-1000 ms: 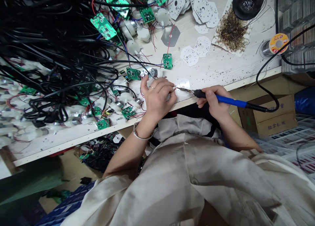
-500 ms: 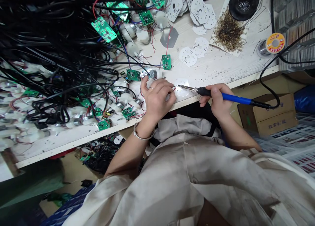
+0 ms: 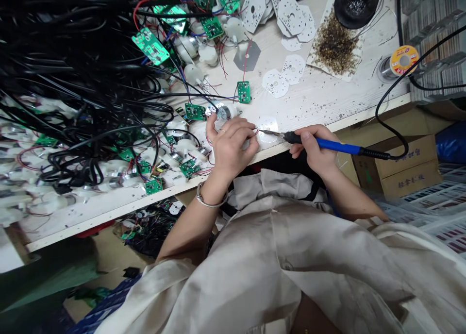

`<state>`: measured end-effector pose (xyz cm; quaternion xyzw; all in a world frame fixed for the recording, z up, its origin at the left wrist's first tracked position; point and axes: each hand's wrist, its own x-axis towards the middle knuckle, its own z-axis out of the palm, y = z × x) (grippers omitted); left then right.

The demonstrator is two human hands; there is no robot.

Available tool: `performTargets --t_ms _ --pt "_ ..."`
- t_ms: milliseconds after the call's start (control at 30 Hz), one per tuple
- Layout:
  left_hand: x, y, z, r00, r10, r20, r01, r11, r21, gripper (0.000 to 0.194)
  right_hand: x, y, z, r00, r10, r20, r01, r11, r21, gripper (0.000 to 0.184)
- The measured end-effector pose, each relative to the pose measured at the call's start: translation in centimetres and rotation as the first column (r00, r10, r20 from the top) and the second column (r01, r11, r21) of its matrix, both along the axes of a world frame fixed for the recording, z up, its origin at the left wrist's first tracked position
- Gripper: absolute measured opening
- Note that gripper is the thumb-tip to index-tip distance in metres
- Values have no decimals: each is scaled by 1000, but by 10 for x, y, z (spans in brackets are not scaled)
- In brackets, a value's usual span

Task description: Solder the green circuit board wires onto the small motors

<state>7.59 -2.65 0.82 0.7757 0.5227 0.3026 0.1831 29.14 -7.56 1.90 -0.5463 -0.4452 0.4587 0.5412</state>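
Note:
My right hand is wrapped round a soldering iron with a blue handle, its tip pointing left. Under the tip, at the bench's front edge, lies a white octagonal circuit board. My left hand has its thumb and forefinger pinched on a thin red wire, whose end shows beside the iron's tip. Whether tip and wire touch is too small to tell. Just beyond my left fingers sits a small motor, partly covered, with a green circuit board to its left.
Black cables heap across the left of the bench among white motor housings and green boards. White octagonal boards are stacked at the back. A solder spool and a black dish stand right. The iron's cord loops over the edge.
My right hand has moved left with the soldering iron, bringing its tip to the wire end at my left fingertips. My left hand has stayed almost still.

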Motion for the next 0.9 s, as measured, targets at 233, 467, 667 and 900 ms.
performTargets --t_ms 233,467,667,900 --pt "-1 -1 0 1000 7 -17 -7 1000 6 12 0 0 -2 1000 -4 -7 3 1000 -10 29" --pt "-1 -1 1 1000 -8 -11 8 1000 29 14 -2 2 1 999 -37 -34 37 999 -3 33" --pt "-2 -1 3 1000 -13 -10 13 1000 -17 13 -3 3 3 993 -115 -26 116 993 10 39" --pt "-2 -1 4 1000 -12 -13 11 999 -32 13 -3 4 3 991 -127 -44 128 992 18 40"
